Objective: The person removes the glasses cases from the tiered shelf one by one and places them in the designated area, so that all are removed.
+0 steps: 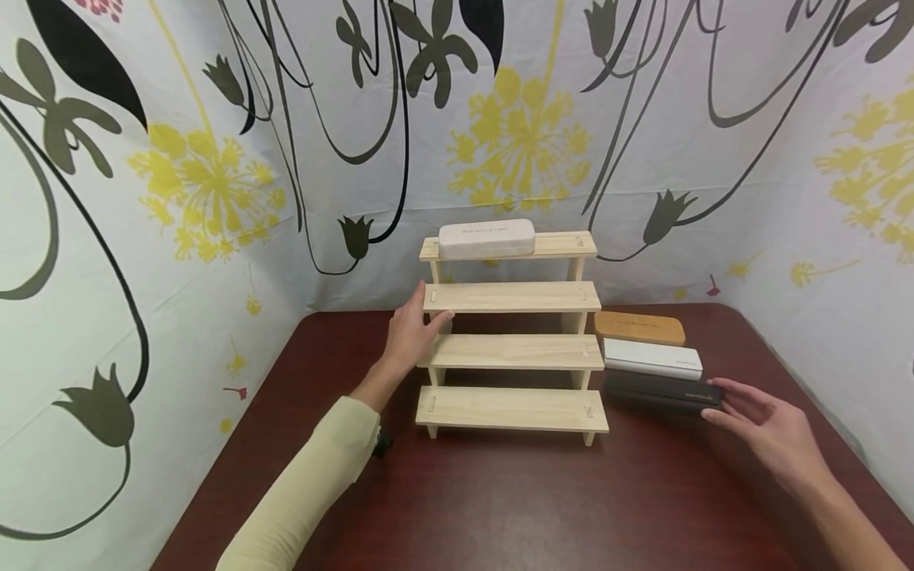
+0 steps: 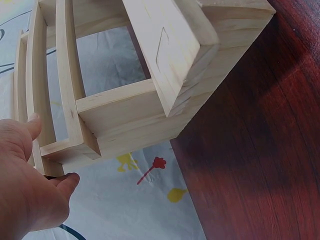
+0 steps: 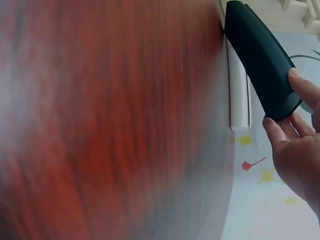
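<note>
A wooden four-tier display stand (image 1: 511, 351) stands on the table. My left hand (image 1: 412, 335) grips its left side near the second shelf from the top, thumb on the front and fingers behind. On the top shelf lies a white glasses case (image 1: 487, 239). To the right of the stand, my right hand (image 1: 767, 428) pinches the right end of a black glasses case (image 1: 664, 392) between thumb and fingers. In the right wrist view the black case (image 3: 260, 60) is tilted. Behind it lie another white case (image 1: 653, 358) and a tan case (image 1: 639, 327).
The dark reddish-brown table (image 1: 528, 507) runs back to a patterned cloth (image 1: 400, 182) hung behind and at both sides. A small dark object (image 1: 382, 444) shows beside my left sleeve (image 1: 307, 476).
</note>
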`<state>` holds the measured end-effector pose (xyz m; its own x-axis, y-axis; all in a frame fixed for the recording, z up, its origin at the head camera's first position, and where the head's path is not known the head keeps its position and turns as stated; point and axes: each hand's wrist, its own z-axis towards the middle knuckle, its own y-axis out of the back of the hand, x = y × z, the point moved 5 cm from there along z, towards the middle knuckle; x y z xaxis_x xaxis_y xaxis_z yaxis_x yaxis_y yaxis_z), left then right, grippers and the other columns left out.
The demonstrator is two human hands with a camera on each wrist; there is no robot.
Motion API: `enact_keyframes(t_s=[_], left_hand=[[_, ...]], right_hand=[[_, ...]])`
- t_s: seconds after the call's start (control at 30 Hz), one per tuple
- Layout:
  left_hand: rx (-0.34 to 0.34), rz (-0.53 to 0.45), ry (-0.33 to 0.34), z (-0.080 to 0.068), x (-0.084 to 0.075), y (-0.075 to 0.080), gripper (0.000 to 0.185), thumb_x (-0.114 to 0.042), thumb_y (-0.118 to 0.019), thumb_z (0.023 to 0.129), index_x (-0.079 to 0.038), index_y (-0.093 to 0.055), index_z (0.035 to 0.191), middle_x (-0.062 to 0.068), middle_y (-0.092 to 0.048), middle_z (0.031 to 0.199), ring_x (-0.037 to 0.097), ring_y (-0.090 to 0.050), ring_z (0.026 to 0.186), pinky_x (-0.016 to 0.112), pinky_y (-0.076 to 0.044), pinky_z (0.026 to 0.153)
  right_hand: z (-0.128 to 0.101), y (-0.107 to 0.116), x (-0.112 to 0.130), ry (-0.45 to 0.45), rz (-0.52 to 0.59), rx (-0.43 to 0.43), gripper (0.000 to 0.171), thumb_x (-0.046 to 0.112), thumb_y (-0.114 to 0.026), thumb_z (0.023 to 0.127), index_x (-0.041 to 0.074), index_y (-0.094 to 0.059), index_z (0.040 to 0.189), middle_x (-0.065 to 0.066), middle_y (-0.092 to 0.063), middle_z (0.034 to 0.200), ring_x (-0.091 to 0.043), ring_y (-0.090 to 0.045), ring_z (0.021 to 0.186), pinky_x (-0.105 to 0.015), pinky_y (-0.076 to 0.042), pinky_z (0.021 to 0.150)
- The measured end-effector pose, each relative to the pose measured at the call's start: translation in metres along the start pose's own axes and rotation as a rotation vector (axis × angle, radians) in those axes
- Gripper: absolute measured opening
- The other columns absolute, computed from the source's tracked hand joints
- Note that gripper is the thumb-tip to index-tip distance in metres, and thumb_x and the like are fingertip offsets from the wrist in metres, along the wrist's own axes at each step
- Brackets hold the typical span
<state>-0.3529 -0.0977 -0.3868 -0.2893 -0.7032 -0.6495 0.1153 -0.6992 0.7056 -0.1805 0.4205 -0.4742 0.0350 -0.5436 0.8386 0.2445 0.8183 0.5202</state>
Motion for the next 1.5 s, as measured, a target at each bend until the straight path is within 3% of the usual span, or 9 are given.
enact_keyframes(t_s=[0.23, 0.6, 0.83, 1.07, 1.27, 1.33, 1.37, 1.43, 1.5], left_hand=[[-0.002, 0.002, -0.004, 0.000, 0.000, -0.001, 0.090, -0.044, -0.069, 0.105, -0.004, -0.021, 0.170, 0.018, -0.036, 0.168, 0.037, -0.041, 0.151, 0.052, -0.038, 0.121], [-0.003, 0.002, 0.002, 0.000, 0.001, -0.001, 0.090, -0.044, -0.068, 0.105, -0.006, -0.021, 0.170, 0.017, -0.035, 0.169, 0.037, -0.040, 0.151, 0.052, -0.037, 0.121], [-0.005, -0.005, -0.003, 0.000, 0.001, -0.001, 0.090, -0.043, -0.069, 0.105, -0.005, -0.020, 0.170, 0.018, -0.035, 0.169, 0.037, -0.040, 0.151, 0.051, -0.037, 0.121], [-0.006, -0.014, -0.007, -0.001, 0.000, 0.000, 0.089, -0.041, -0.069, 0.105, -0.004, -0.020, 0.170, 0.018, -0.036, 0.169, 0.036, -0.039, 0.152, 0.051, -0.037, 0.122], [-0.001, -0.014, -0.006, 0.000, -0.001, 0.000, 0.090, -0.041, -0.070, 0.105, -0.004, -0.020, 0.169, 0.018, -0.035, 0.169, 0.037, -0.039, 0.152, 0.051, -0.036, 0.122], [-0.001, -0.014, -0.006, 0.000, -0.001, 0.001, 0.090, -0.041, -0.070, 0.104, -0.004, -0.020, 0.170, 0.018, -0.034, 0.169, 0.037, -0.039, 0.152, 0.051, -0.035, 0.123], [-0.001, -0.014, -0.006, 0.000, -0.001, 0.001, 0.091, -0.041, -0.070, 0.104, -0.003, -0.019, 0.170, 0.018, -0.034, 0.169, 0.037, -0.039, 0.152, 0.051, -0.036, 0.122], [-0.003, -0.013, -0.008, 0.000, -0.001, 0.000, 0.090, -0.040, -0.070, 0.104, -0.003, -0.020, 0.169, 0.018, -0.034, 0.169, 0.037, -0.039, 0.152, 0.051, -0.036, 0.122], [-0.004, -0.012, -0.009, 0.000, -0.001, 0.000, 0.090, -0.040, -0.070, 0.104, -0.003, -0.020, 0.169, 0.018, -0.034, 0.169, 0.037, -0.039, 0.152, 0.051, -0.036, 0.122]], right_hand=[[0.005, -0.004, -0.001, 0.053, -0.054, 0.018, 0.070, 0.021, -0.087, 0.093, -0.011, -0.056, 0.147, -0.034, -0.053, 0.140, 0.026, -0.055, 0.098, -0.006, -0.053, 0.074], [0.014, -0.008, -0.010, 0.126, -0.137, 0.033, 0.063, 0.016, -0.086, 0.092, -0.013, -0.059, 0.142, -0.036, -0.057, 0.134, 0.026, -0.054, 0.094, -0.001, -0.046, 0.074], [0.023, -0.011, -0.015, 0.100, -0.179, 0.066, 0.066, 0.018, -0.086, 0.092, -0.013, -0.058, 0.143, -0.038, -0.057, 0.136, 0.027, -0.051, 0.096, -0.001, -0.046, 0.073], [0.029, -0.010, -0.019, 0.080, -0.275, 0.046, 0.060, 0.021, -0.086, 0.093, -0.011, -0.063, 0.139, -0.033, -0.063, 0.132, 0.025, -0.052, 0.091, 0.001, -0.042, 0.071], [0.033, -0.011, -0.021, 0.044, -0.292, 0.048, 0.060, 0.019, -0.085, 0.094, -0.013, -0.061, 0.139, -0.036, -0.061, 0.133, 0.025, -0.051, 0.090, 0.001, -0.040, 0.069], [0.034, -0.011, -0.020, 0.035, -0.299, 0.046, 0.060, 0.019, -0.084, 0.094, -0.013, -0.061, 0.139, -0.035, -0.061, 0.134, 0.019, -0.058, 0.094, 0.000, -0.041, 0.069], [0.034, -0.012, -0.020, 0.028, -0.302, 0.045, 0.061, 0.020, -0.084, 0.095, -0.013, -0.060, 0.140, -0.034, -0.061, 0.135, 0.012, -0.064, 0.098, -0.006, -0.048, 0.075], [0.035, -0.012, -0.020, 0.010, -0.304, 0.049, 0.062, 0.023, -0.082, 0.097, -0.013, -0.058, 0.142, -0.034, -0.059, 0.136, -0.013, -0.073, 0.110, -0.025, -0.056, 0.091], [0.035, -0.013, -0.021, -0.008, -0.303, 0.056, 0.063, 0.024, -0.078, 0.100, -0.014, -0.055, 0.145, -0.035, -0.057, 0.138, -0.040, -0.066, 0.124, -0.051, -0.052, 0.102]])
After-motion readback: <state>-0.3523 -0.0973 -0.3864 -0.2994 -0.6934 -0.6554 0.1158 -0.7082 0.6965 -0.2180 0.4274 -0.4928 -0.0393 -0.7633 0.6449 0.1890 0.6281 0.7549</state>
